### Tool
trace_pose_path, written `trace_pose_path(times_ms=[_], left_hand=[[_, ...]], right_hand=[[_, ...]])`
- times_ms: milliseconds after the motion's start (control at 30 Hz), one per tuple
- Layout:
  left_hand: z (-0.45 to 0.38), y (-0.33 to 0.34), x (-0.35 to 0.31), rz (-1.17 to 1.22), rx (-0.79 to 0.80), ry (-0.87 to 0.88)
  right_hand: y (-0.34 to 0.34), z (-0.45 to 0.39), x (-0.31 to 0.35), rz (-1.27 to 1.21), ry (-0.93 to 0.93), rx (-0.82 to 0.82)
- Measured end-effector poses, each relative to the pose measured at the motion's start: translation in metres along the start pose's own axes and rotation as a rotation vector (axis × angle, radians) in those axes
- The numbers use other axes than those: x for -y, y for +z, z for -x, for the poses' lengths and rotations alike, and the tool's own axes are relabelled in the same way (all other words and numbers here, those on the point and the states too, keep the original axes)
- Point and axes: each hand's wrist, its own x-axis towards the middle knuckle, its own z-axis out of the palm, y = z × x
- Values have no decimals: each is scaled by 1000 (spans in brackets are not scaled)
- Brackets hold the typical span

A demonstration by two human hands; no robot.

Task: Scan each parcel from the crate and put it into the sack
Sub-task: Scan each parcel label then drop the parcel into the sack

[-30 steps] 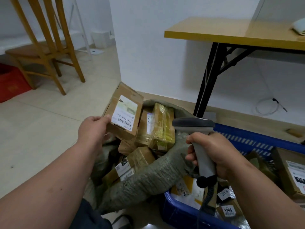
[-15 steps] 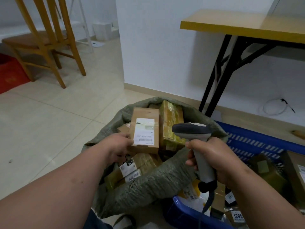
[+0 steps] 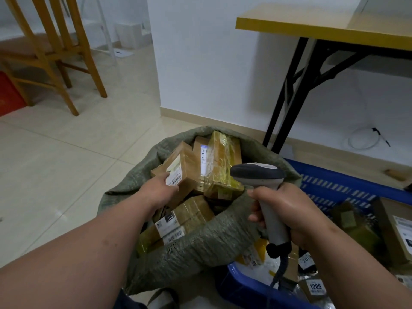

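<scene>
The woven sack (image 3: 196, 244) is dull grey-green. The cardboard parcels (image 3: 191, 210) in it are brown with white barcode labels; one parcel (image 3: 223, 166) is wrapped in glossy yellow tape. The handheld scanner (image 3: 258, 175) is pale grey with a dark head. The plastic crate (image 3: 347, 188) is bright blue, the worktop (image 3: 323, 25) yellow on black legs, the chair (image 3: 55, 52) honey-coloured wood, the floor tiles (image 3: 55, 163) cream.

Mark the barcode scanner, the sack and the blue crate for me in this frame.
barcode scanner (image 3: 256, 172): head view, on its dark grey head.
sack (image 3: 200, 246): head view, on the folded-down near rim of the green woven cloth.
blue crate (image 3: 334, 186): head view, on its slotted far wall.
</scene>
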Motion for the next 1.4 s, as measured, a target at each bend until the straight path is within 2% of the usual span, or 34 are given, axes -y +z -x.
trace_pose_path(times_ms=[100, 167, 233, 333, 467, 767, 867, 1033, 1133, 1267, 1400], left_hand=[[-1, 0, 0, 28, 9, 44], [-4, -1, 2, 66, -42, 47], [-11, -6, 9, 103, -168, -6], [-22, -19, 35, -65, -293, -151], [-32, -32, 70, -320, -263, -313], [-57, -40, 113, -336, -52, -375], [-63, -44, 121, -360, -59, -389], [-62, -44, 117, -54, -285, -357], [-58, -53, 106, 196, -435, -254], [-55, -67, 88, 252, -589, -99], [-50, -76, 78, 284, -716, -36]], right_hand=[[0, 1, -2, 34, 3, 16], [1, 0, -2, 60, -3, 22], [4, -1, -3, 116, -13, 28], [13, -6, -2, 151, -20, 48], [41, -25, 0, 122, -23, 69], [122, -86, 5, 155, 86, 213], [135, -93, -1, 225, 149, 250], [150, -99, -11, 244, 225, 248], [155, -101, -13, 180, 227, 184], [154, -101, -16, 79, 188, 98], [154, -92, -13, 179, 30, 40]])
